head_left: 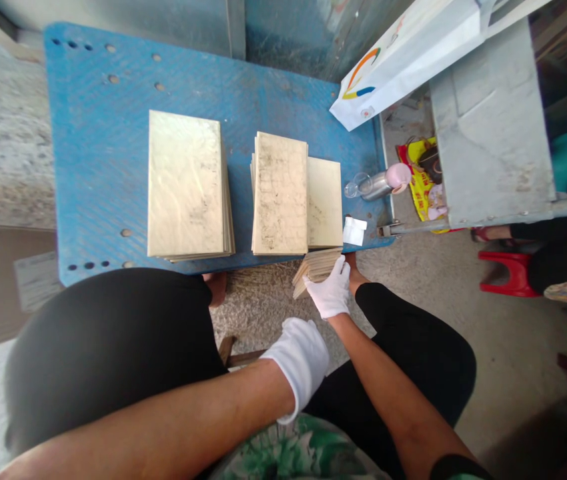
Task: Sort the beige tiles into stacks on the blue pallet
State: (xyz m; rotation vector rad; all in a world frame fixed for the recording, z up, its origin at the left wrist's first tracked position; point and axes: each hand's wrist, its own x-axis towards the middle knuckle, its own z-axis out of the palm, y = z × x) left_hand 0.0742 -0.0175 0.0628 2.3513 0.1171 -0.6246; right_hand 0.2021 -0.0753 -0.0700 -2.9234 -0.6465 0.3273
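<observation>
My right hand [331,290], in a white glove, is closed on a fanned bundle of thin cream rectangular boards [316,267] at the table's near edge. Closer to my body, my left hand [303,357], also white-gloved, is curled shut; its palm side is hidden, so I cannot tell what it holds, if anything. A lower stack of cream boards [325,207] lies just beyond the bundle. Against its left side stands a stack with a dark-smudged top board [281,197]. Further left is a tall stack of larger-looking boards [185,187].
Stacks rest on a blue table [98,147] with holes. At its right end are a steel flask [378,185] with a pink cap, a white paper piece [354,231] and a white bag [403,57]. A grey metal surface [493,127] and a red stool [506,273] stand right.
</observation>
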